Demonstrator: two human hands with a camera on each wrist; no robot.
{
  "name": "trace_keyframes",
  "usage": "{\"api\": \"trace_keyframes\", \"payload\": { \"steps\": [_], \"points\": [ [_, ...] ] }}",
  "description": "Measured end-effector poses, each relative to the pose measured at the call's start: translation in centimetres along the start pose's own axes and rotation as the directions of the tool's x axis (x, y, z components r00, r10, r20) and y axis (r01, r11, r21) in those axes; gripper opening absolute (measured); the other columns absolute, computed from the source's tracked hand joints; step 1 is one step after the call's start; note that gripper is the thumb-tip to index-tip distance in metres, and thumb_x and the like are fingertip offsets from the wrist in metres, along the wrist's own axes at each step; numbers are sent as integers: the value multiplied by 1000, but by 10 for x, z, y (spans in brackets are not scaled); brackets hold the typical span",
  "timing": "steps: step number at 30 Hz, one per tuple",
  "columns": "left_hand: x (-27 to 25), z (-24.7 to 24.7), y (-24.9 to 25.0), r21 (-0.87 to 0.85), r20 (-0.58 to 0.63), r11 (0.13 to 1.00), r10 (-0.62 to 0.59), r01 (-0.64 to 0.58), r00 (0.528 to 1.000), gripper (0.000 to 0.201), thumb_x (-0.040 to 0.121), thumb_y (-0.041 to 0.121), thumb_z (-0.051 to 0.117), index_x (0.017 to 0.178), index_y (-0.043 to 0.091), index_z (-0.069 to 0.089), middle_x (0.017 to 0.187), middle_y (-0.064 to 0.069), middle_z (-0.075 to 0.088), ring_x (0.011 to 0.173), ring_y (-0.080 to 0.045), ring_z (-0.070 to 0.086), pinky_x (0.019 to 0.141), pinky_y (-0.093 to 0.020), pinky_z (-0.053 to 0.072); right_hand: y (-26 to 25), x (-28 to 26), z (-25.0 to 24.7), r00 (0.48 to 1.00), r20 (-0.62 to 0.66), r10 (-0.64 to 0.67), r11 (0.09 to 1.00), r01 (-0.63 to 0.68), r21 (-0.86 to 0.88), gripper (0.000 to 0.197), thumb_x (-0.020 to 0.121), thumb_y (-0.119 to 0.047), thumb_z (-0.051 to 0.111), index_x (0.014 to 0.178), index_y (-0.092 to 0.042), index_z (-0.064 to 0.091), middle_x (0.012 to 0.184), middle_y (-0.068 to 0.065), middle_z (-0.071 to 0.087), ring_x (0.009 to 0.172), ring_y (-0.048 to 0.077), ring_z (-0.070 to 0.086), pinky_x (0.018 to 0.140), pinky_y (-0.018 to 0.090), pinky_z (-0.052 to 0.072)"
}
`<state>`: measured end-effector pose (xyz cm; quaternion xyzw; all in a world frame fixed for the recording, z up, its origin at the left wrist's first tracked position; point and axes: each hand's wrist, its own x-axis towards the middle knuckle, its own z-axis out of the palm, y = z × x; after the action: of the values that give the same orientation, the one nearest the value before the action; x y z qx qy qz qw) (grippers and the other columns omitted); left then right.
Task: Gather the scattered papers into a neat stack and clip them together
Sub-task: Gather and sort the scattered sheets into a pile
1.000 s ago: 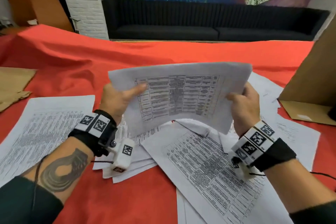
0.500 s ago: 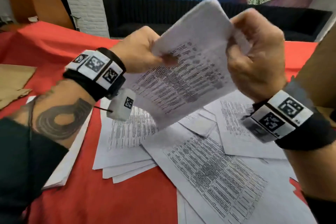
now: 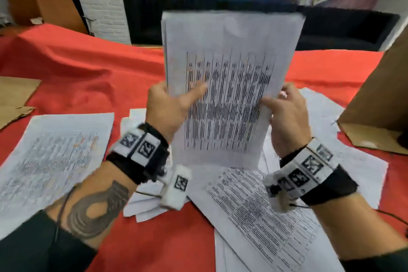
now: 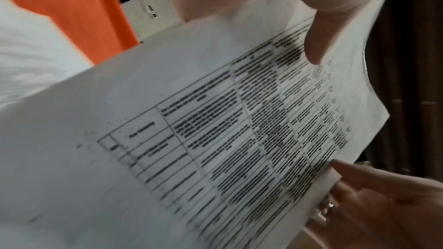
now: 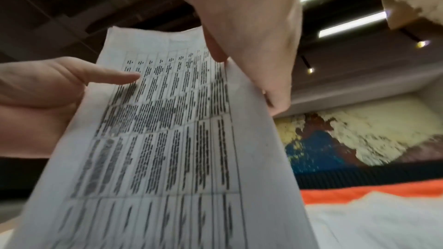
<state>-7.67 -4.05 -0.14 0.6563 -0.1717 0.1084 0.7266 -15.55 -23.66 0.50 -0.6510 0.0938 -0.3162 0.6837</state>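
Observation:
I hold a bundle of printed sheets (image 3: 229, 86) upright over the red table, long side vertical, its lower edge down on the loose papers. My left hand (image 3: 174, 104) grips the bundle's left edge, thumb laid across the printed table (image 4: 239, 139). At the right edge my right hand (image 3: 284, 112) pinches the bundle (image 5: 167, 139), thumb in front. More printed sheets (image 3: 254, 210) lie scattered under my wrists, and a separate sheet (image 3: 48, 161) lies flat at the left. No clip shows in any view.
A red cloth (image 3: 92, 77) covers the table. Brown cardboard (image 3: 379, 112) stands at the right edge and a flat cardboard piece (image 3: 15, 97) lies at the far left. A black sofa (image 3: 344, 28) and a white brick pillar (image 3: 103, 0) stand beyond the table.
The bundle went from held wide and low, to tilted up high, to upright with its short edge down on the papers. Both hands shifted to its side edges.

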Motion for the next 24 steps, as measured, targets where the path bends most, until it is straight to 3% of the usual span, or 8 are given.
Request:
{"api": "trace_keyframes", "payload": {
  "steps": [3,7,11,14,17,19,21,24],
  "points": [
    [-14,1,-21,1,-17,994,-111,111,994,25,80,22,88,82,4,71,76,-1,66,70,-17,61,70,-33,54,16,-6,-2,998,-14,58,998,-58,-27,26,71,-7,56,96,-13,61,100,16,71,87,28,67,87,59,56],
    [-19,3,-18,-44,-70,994,-105,102,992,25,81,27,87,85,10,70,81,-5,67,71,-19,61,71,-32,54,14,-5,-1,1000,5,21,1000,-21,20,31,72,-6,53,101,-14,62,108,14,72,96,29,69,90,54,58],
    [-32,4,-40,1,-58,975,-222,222,973,27,81,22,87,71,19,61,68,8,60,62,-11,56,65,-26,50,41,-16,-1,991,56,122,987,-115,-108,35,73,-10,55,105,-21,64,112,7,73,107,33,68,96,58,55],
    [-24,-6,-43,88,-40,977,-191,194,981,20,82,27,86,91,15,73,91,1,76,82,-20,73,85,-35,59,53,-13,-2,982,104,156,979,-140,-148,30,79,-6,57,104,-22,63,110,4,73,104,27,70,91,51,58],
    [6,-42,-32,230,-102,961,-133,153,986,29,78,37,88,95,20,73,94,3,77,92,-20,75,88,-35,60,53,-4,-4,959,227,172,939,-90,-332,27,75,-5,65,99,-17,62,105,7,70,93,25,68,81,43,57],
    [30,-87,-23,358,-153,914,-146,192,977,45,72,46,88,100,13,74,94,-2,77,89,-23,76,87,-41,62,57,3,-9,923,311,227,858,-38,-512,29,81,-2,73,104,-17,65,109,4,69,94,20,66,86,40,54],
    [48,-145,-23,512,-183,829,-152,227,971,43,78,38,88,106,8,76,100,-8,78,95,-26,75,92,-46,60,64,9,-13,876,354,326,698,29,-715,34,84,-10,75,114,-22,64,119,-2,65,105,18,63,93,38,51],
    [56,-239,-33,722,-264,592,-240,357,934,51,80,42,86,112,4,74,105,-16,75,101,-33,72,95,-52,56,78,13,-16,806,364,467,477,117,-871,45,78,-25,78,118,-31,59,132,-1,57,114,23,60,96,42,50]
  ]
}}
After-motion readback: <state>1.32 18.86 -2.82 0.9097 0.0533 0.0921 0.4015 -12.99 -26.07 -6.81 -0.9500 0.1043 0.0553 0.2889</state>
